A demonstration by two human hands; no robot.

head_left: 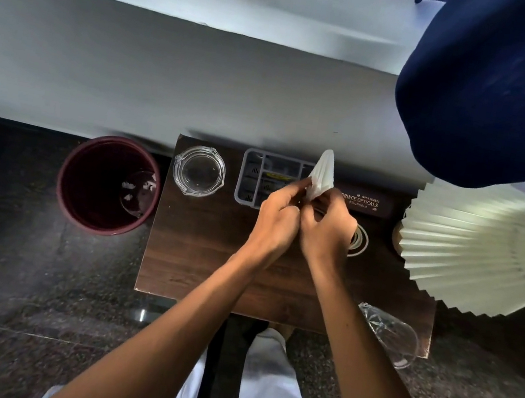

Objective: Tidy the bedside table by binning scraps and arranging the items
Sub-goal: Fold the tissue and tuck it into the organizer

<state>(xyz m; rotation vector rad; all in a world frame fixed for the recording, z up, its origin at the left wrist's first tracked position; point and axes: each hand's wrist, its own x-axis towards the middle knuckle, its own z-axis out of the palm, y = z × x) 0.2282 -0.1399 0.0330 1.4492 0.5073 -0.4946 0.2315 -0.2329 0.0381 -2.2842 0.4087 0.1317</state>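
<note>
While scraps already lie in the bin, the left hand and right hand together pinch a white tissue; binning it and arranging the table remain.

Both forearms reach toward 12 o'clock, converging. Left hand and right hand touch, fingers curled, pinching a tissue together.

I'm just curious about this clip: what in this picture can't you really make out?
- Organiser tray, head view: its right part is hidden behind the hands and the white tissue.
- Ring-shaped thing: mostly covered by the right hand.
- Lamp base: hidden under the pleated shade.
- Bin contents: too dark and blurred to identify.
- Clear glass: blurred at the table edge.
</note>
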